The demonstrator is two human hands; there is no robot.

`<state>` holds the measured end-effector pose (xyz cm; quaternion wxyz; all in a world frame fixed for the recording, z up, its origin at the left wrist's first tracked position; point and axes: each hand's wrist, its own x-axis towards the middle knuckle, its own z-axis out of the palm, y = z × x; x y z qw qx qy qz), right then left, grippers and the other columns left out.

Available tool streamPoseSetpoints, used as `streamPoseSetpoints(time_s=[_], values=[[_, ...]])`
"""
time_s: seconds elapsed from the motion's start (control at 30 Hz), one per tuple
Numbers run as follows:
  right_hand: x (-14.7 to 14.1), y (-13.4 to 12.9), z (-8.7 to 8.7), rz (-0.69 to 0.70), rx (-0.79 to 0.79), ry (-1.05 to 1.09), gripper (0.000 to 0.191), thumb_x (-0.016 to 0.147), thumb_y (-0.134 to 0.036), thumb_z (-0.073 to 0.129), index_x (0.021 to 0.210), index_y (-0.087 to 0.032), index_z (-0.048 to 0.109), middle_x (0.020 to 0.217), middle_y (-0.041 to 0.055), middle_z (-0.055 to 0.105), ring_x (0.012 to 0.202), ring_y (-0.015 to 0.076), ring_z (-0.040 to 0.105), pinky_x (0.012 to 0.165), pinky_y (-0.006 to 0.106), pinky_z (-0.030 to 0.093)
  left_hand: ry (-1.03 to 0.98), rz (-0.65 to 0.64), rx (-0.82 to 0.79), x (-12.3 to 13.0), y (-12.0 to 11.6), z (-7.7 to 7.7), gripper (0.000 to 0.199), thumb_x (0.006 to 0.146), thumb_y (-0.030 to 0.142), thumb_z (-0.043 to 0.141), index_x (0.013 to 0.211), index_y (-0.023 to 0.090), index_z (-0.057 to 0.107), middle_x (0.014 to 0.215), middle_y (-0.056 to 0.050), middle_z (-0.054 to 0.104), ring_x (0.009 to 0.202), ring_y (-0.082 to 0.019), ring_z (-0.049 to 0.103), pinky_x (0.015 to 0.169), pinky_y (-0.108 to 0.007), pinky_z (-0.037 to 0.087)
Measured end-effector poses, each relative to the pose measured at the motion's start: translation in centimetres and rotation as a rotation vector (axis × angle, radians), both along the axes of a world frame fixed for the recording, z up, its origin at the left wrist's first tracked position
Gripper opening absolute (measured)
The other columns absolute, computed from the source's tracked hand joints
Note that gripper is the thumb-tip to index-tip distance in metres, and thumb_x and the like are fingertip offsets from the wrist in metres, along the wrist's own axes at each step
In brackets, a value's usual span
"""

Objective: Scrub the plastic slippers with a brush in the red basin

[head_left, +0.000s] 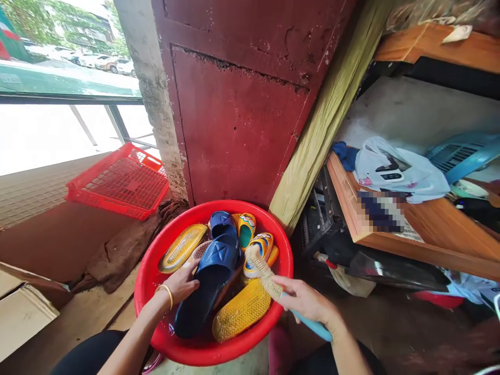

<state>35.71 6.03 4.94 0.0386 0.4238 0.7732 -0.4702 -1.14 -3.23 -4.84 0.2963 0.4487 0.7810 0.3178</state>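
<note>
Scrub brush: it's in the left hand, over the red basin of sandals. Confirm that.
Wrong hand. The head view shows the scrub brush in the right hand, not the left. It is over the red basin of sandals, as you said. The left hand rests on a navy slide sandal.

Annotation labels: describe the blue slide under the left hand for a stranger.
At the foot of the dark red metal panel sits a red plastic basin. Inside, of two blue slides, take the nearer one under the left hand; the other slippers are yellow or orange.
</note>
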Motion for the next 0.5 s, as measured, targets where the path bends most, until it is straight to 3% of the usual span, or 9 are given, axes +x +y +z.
streamPoseSetpoints(time_s=[0.13,0.23,0.3,0.4,0.5], values=[[-2.4,-0.1,-2.0,-0.077,0.334,-0.061,0.058,0.096,-0.026,0.046,0.155,-0.028,0.045,0.122,0.0085,0.073,0.1,0.0229,0.071,0.083,0.029,0.053,0.373,0.122,0.097,1.5,1.0,1.2,0.047,0.071,0.03,0.056,0.115,0.017,0.064,0.112,-0.019,0.069,0.114,-0.039,0.063,0.101,-0.05,0.045],[-4.4,-0.2,-3.5,-0.005,0.413,-0.12,0.064,0.097,-0.024,0.045,0.16,-0.028,0.035,0.128,0.011,0.072,0.111,0.0267,0.069,0.093,0.035,0.051,0.408,0.268,0.293,3.6,0.8,2.3,0.035,0.082,0.038,0.051,0.11,0.019,0.062,0.111,-0.018,0.068,0.113,-0.037,0.061,0.099,-0.046,0.045],[-5.4,-0.2,-4.2,0.061,0.425,-0.189,0.069,0.094,-0.019,0.045,0.161,-0.026,0.032,0.124,0.0129,0.073,0.11,0.0292,0.07,0.095,0.039,0.051,0.267,0.319,0.37,4.8,0.6,2.7,0.027,0.085,0.045,0.052,0.096,0.023,0.062,0.095,-0.011,0.07,0.098,-0.032,0.064,0.091,-0.04,0.047],[-6.7,0.0,-5.1,0.153,0.416,-0.297,0.067,0.09,-0.014,0.046,0.156,-0.023,0.043,0.119,0.0172,0.074,0.111,0.0331,0.071,0.096,0.043,0.05,-0.04,0.287,0.29,5.7,1.3,2.4,0.032,0.083,0.057,0.06,0.075,0.026,0.059,0.068,-0.001,0.062,0.071,-0.024,0.059,0.072,-0.033,0.045],[-8.4,0.2,-6.0,0.194,0.391,-0.35,0.06,0.088,-0.012,0.046,0.148,-0.019,0.054,0.115,0.0203,0.075,0.108,0.0353,0.071,0.092,0.045,0.052,-0.453,0.367,0.305,5.4,3.2,1.0,0.039,0.071,0.056,0.076,0.066,0.024,0.054,0.063,0.003,0.056,0.068,-0.019,0.057,0.068,-0.03,0.045]])
